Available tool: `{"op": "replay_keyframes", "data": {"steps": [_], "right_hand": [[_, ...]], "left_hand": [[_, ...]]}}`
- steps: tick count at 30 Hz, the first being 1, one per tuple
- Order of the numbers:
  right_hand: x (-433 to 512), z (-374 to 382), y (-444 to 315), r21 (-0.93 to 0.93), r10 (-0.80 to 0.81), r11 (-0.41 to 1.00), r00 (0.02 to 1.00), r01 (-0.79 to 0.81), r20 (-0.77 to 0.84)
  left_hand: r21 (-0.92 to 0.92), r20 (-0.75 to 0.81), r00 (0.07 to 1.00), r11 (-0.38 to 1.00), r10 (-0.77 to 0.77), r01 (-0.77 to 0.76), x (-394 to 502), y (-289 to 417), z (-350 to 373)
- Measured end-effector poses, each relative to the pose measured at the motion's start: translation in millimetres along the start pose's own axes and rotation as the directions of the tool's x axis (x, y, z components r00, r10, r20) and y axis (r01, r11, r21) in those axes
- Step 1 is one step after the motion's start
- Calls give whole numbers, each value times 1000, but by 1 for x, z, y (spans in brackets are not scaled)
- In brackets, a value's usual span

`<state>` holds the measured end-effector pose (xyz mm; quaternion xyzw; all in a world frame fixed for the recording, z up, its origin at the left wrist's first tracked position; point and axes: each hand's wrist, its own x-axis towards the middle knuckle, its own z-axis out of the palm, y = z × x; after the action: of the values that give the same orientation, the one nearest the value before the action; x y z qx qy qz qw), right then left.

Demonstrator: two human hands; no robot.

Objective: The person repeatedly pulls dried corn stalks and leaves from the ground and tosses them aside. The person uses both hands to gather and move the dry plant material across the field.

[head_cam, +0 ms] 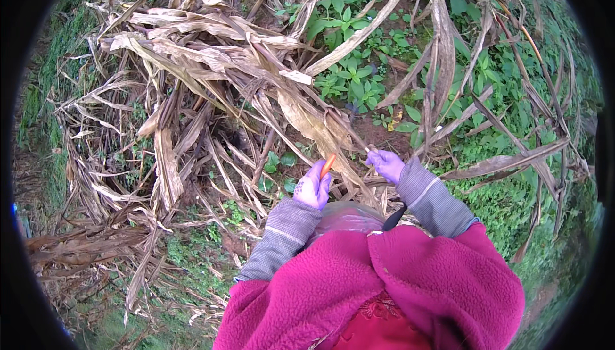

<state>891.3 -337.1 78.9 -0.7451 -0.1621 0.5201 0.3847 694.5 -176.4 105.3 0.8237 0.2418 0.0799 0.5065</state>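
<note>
My left hand, in a light purple glove with printing on its back, is closed around a small orange-red object that sticks out past the fingers; its kind I cannot tell. To the right, my right hand, in a matching glove, pinches the end of a dry corn stalk. That stalk runs up and left into a heap of dry corn stalks and leaves. A broad withered leaf hangs between the hands. Grey sleeves cover both forearms.
More dry stalks lie tangled on the left. Green weeds grow in brown soil ahead. At the right, long withered leaves arch over low green plants. A translucent plastic sheet or bag lies against my front.
</note>
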Motion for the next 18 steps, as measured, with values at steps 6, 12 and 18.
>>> {"op": "replay_keyframes", "data": {"steps": [6,12,18], "right_hand": [[-17,6,-24,-138,-91,986,995,97,48],[-39,7,-42,163,165,960,928,-229,336],[-25,35,-45,174,261,836,656,-520,708]], "left_hand": [[214,195,978,976,-78,36,15,-4,14],[247,21,996,965,87,-89,8,-43,25],[323,46,945,891,323,-320,-32,-91,-28]]}}
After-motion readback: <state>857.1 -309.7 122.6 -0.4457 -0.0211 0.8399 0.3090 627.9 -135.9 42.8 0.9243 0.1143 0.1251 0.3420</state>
